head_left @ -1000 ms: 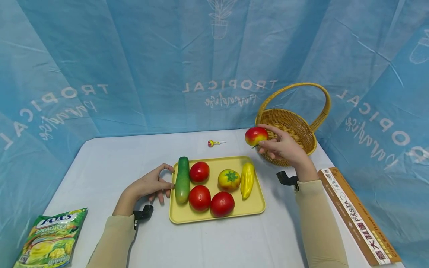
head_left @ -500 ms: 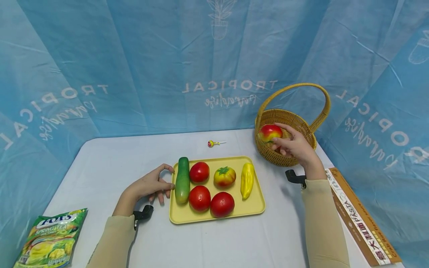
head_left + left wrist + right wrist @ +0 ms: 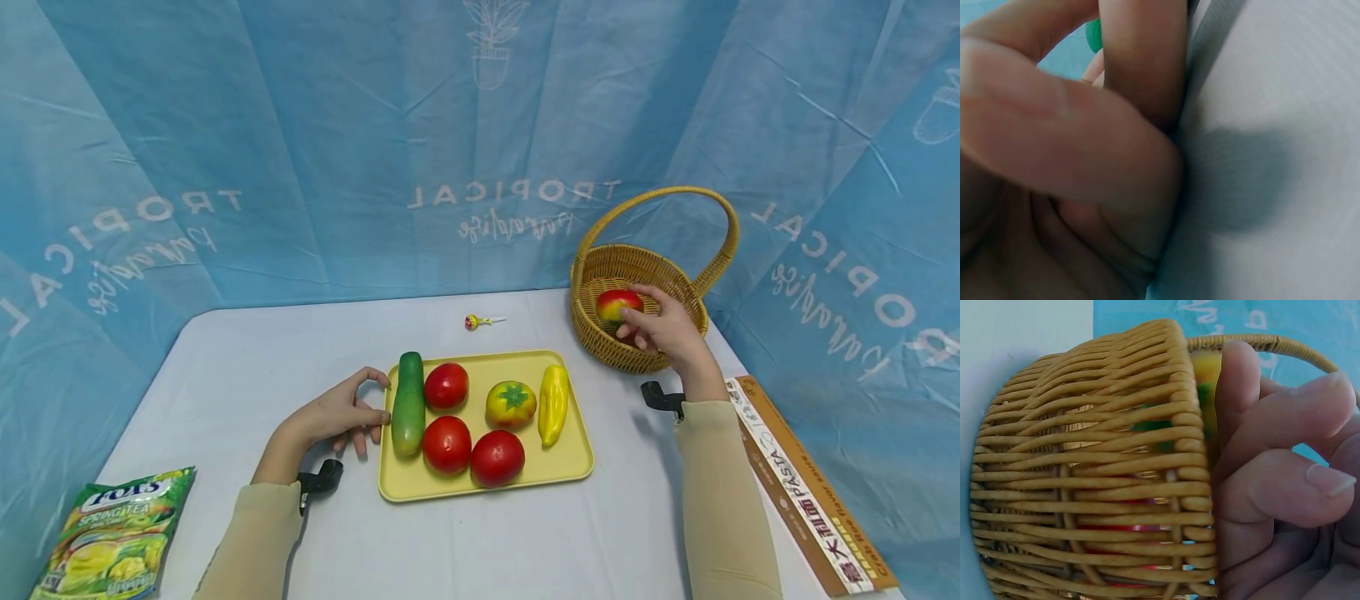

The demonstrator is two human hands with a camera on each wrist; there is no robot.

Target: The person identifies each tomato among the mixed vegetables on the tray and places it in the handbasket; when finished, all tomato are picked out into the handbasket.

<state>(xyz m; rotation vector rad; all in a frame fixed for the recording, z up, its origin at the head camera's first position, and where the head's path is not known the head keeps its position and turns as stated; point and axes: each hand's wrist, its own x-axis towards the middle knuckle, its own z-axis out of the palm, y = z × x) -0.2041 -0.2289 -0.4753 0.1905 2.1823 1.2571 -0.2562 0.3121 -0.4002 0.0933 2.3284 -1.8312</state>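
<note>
My right hand (image 3: 663, 333) reaches over the basket (image 3: 697, 321). Thumb and index finger are curled at a red-and-yellow tomato (image 3: 615, 302) with green at its stem, low inside. Yellow and green of a fruit (image 3: 1207, 375) show past the rim in the right wrist view, and red shows through the weave. On the left, my left hand (image 3: 330, 414) rests on the table with loosely bent fingers, index and thumb tips at the rim of the yellow tray (image 3: 480, 493). Its fingers (image 3: 1085, 150) fill the left wrist view and hide the tray.
In the tray lie a cucumber (image 3: 408, 408), several red tomatoes (image 3: 447, 444), another red-and-yellow tomato (image 3: 511, 405) and a yellow pepper (image 3: 553, 406). A lollipop (image 3: 480, 321) lies behind. A FOX'S bag (image 3: 116, 533) sits left; a pasta box (image 3: 813, 492) sits right.
My right hand has carried the red-and-yellow tomato rightward, from the basket's left edge down into it. The similar tomato in the tray has rocked. My left hand has stayed still.
</note>
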